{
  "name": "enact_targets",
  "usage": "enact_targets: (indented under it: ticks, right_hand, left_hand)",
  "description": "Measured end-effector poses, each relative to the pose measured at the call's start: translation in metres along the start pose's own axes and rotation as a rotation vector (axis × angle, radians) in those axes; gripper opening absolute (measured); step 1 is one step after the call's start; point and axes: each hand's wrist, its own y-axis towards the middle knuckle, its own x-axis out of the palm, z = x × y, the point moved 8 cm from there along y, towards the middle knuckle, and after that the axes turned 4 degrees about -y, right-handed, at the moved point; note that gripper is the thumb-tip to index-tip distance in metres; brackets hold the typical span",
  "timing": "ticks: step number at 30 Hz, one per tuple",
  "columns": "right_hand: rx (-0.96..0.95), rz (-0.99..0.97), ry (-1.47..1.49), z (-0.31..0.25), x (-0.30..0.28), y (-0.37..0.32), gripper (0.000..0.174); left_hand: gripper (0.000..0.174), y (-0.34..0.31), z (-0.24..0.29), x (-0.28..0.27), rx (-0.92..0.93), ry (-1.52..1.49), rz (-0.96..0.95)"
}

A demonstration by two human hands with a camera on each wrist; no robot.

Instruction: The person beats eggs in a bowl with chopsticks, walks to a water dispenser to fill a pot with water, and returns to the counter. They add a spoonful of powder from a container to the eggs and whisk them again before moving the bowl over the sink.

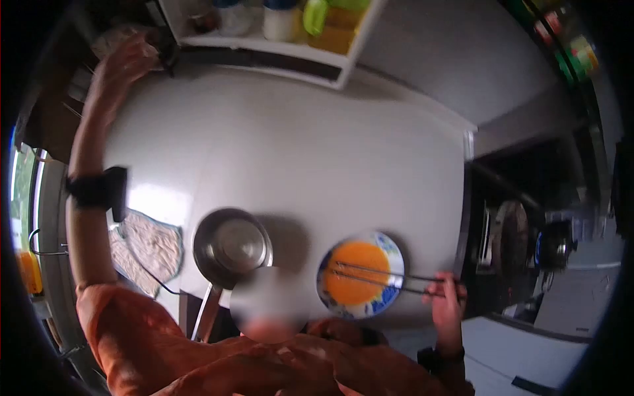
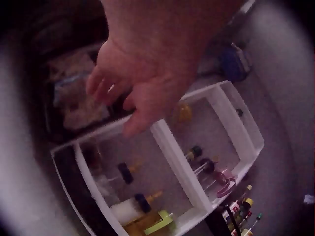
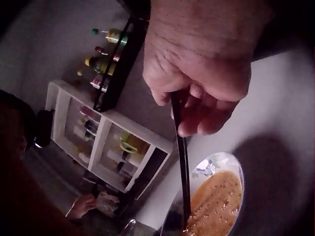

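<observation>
In the head view my right hand (image 1: 446,296) grips a pair of dark chopsticks (image 1: 370,272). Their tips dip into orange beaten egg (image 1: 350,280), which lies in a blue-and-white patterned bowl (image 1: 389,305). My left hand (image 1: 122,66) reaches far out to the upper left, its arm stretched. The left wrist view shows this left hand (image 2: 142,73) with loosely bent fingers and nothing between them, over a crumpled clear plastic bag (image 2: 78,110) in a dark corner. In the right wrist view the chopsticks (image 3: 180,152) run down from the curled fingers into the egg.
A steel saucepan (image 1: 201,247) stands left of the bowl, beside a cloth (image 1: 155,241). At the back, a white shelf unit (image 1: 264,45) holds bottles and jars. A stove (image 1: 505,247) is on the right. More bottles stand on a dark rack (image 3: 120,64).
</observation>
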Motion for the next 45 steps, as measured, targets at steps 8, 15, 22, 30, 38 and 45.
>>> enact_targets:
  ticks: [8,15,22,30,38,45]
  right_hand:
    - [-0.182,-0.104,-0.032,-0.038,-0.016,0.014,0.02]
    - [-0.123,-0.336,0.009,-0.009,-0.028,0.009,0.02]
    - [-0.095,-0.538,-0.007,0.004,-0.022,0.009,0.022]
    - [-0.135,-0.531,0.042,0.009,-0.027,0.003,0.026]
    - [-0.154,-0.458,0.044,0.01,-0.027,-0.015,0.024]
    - [-0.134,-0.35,0.097,0.021,-0.031,-0.022,0.022]
  left_hand:
    - [0.05,-0.218,-0.09,-0.192,-0.081,0.075,0.134]
    - [0.039,-0.421,-0.034,-0.14,-0.566,-0.078,0.392]
    - [0.041,-0.499,-0.009,-0.04,-0.648,-0.219,0.37]
    - [0.046,-0.473,0.002,0.011,-0.618,-0.305,0.195]
    - [0.041,-0.443,-0.005,0.057,-0.726,-0.731,-0.162]
    - [0.048,-0.423,0.005,0.093,-0.74,-1.004,-0.548]
